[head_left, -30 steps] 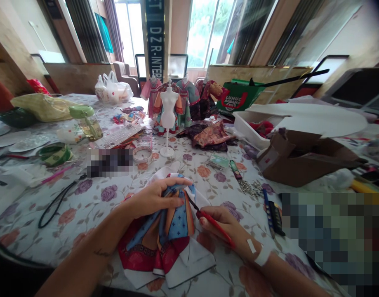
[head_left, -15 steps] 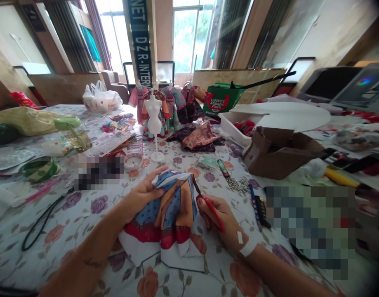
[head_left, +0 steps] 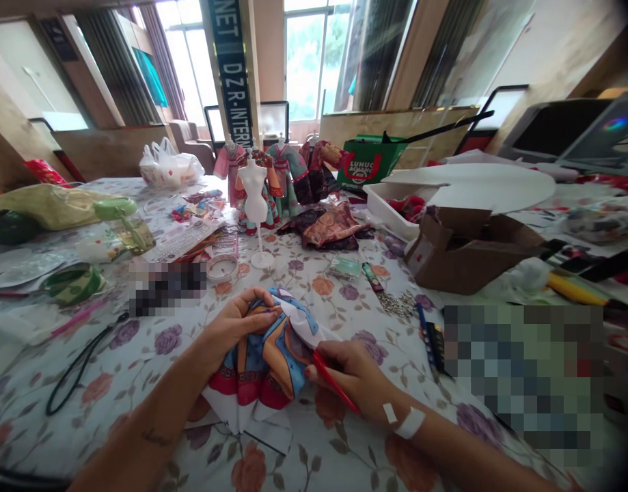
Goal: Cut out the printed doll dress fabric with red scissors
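My left hand (head_left: 247, 318) is closed on the upper edge of a printed fabric piece (head_left: 285, 352), blue, orange and red with white margins. The cloth is bunched into folds, and its lower edge hangs down to the tablecloth. On its right side, my right hand (head_left: 347, 372) grips red-handled scissors (head_left: 334, 383). The scissor blades are hidden by the cloth and fingers, so whether they are apart cannot be made out. Beyond the hands stands a small white dress form (head_left: 253, 191) on a round base.
Dressed miniature forms (head_left: 283, 171) stand behind the white one. Folded dark and reddish fabric (head_left: 329, 229) lies mid-table. A brown cardboard box (head_left: 462, 253), a white tray (head_left: 396, 205) and a green bag (head_left: 367, 160) are at right. A green-lidded bottle (head_left: 132, 229) and tape roll (head_left: 72, 281) are at left.
The right hand with the scissors has moved slightly down and left. The fabric has turned and bunched, its white underside now folded over at the top right. The left hand has shifted its hold.
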Action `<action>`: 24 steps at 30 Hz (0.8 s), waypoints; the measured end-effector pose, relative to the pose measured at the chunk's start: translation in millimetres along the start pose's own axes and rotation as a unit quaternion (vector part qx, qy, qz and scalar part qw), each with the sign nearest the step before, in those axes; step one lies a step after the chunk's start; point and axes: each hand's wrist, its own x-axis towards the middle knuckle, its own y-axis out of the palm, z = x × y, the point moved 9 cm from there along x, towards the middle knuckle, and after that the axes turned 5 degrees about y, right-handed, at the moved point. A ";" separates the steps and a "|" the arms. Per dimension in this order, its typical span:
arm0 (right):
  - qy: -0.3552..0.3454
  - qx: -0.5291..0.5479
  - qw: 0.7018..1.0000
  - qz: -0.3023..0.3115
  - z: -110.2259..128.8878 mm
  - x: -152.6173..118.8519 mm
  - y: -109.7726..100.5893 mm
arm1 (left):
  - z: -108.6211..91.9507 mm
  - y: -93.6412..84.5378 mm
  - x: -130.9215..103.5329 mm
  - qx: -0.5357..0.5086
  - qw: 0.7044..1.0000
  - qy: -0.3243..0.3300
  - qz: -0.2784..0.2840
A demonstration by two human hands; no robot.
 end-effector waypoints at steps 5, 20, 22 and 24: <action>-0.035 -0.105 0.990 -0.086 11.3 0.9 -15.0 | -0.3 -3.4 3.6 0.006 0.999 0.041 -0.018; 0.027 0.059 0.998 0.000 -2.5 -0.3 2.6 | 4.9 -2.8 -0.3 0.092 0.995 0.024 -0.039; 0.025 0.061 0.998 -0.002 -2.0 0.1 1.7 | 4.9 -6.2 0.8 0.127 0.990 0.039 -0.042; 0.018 0.044 0.999 -0.003 -1.2 0.5 0.9 | 4.4 -6.8 0.8 0.165 0.984 0.053 -0.040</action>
